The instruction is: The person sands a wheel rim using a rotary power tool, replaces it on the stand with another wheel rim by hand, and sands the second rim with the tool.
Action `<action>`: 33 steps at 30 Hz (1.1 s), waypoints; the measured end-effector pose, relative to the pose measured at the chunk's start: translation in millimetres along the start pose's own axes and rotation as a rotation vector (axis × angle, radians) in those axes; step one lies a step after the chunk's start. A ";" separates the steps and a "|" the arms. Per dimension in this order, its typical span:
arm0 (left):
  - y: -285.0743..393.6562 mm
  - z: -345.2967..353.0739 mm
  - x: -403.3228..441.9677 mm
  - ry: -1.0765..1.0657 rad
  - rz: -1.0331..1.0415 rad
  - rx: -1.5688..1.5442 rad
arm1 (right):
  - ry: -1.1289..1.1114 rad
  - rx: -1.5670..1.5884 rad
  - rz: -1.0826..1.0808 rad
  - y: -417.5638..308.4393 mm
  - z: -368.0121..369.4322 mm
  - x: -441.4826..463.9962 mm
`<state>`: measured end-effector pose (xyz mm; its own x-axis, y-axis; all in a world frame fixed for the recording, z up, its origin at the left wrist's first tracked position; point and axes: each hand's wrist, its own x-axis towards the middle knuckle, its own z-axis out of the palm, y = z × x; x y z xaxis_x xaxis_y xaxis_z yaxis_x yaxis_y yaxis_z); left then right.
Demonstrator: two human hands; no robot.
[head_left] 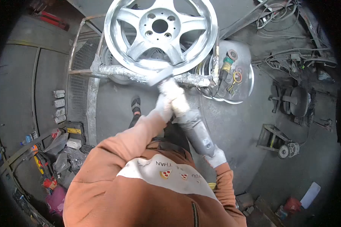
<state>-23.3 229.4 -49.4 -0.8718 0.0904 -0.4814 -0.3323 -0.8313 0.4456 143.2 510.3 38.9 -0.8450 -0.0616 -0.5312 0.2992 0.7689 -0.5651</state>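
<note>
My left hand [166, 106], in a whitish glove, grips the front of a large grey angle grinder [197, 132]. My right hand [216, 157], gloved too, is closed round the rear end of its body. The grinder's disc [160, 76] looks blurred and lies over the near edge of a silver alloy wheel [144, 28]; whether it touches the rim I cannot tell. The five-spoke wheel rests on a metal frame [119, 72] with a rough, coated front bar.
Right of the frame, a smaller grinder [226, 65] and scissors [236, 77] lie on a round surface. Cables [288, 56], a black chair [299, 101] and a small metal stand [271, 138] are at right. A DeWalt case [75, 130] and plastic bags [60, 162] are at left.
</note>
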 end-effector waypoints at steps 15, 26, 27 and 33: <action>-12.4 44.6 5.7 -0.102 -0.055 0.043 | -0.070 0.067 0.349 1.7 -10.0 -7.2; 92.1 -29.2 -17.5 -0.047 -0.036 0.148 | -0.098 0.009 -0.056 -57.5 68.7 10.9; 86.8 -58.1 -5.4 -0.028 0.003 0.097 | -0.106 0.012 -0.056 -68.3 75.2 15.7; 96.0 -31.8 -19.3 -0.089 -0.081 0.012 | -0.110 0.016 0.035 -71.0 75.5 7.5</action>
<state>-26.9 130.4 -21.3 -0.8702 0.2057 -0.4477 -0.4068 -0.8126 0.4174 149.1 407.2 27.3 -0.7804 -0.1045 -0.6165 0.3359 0.7615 -0.5544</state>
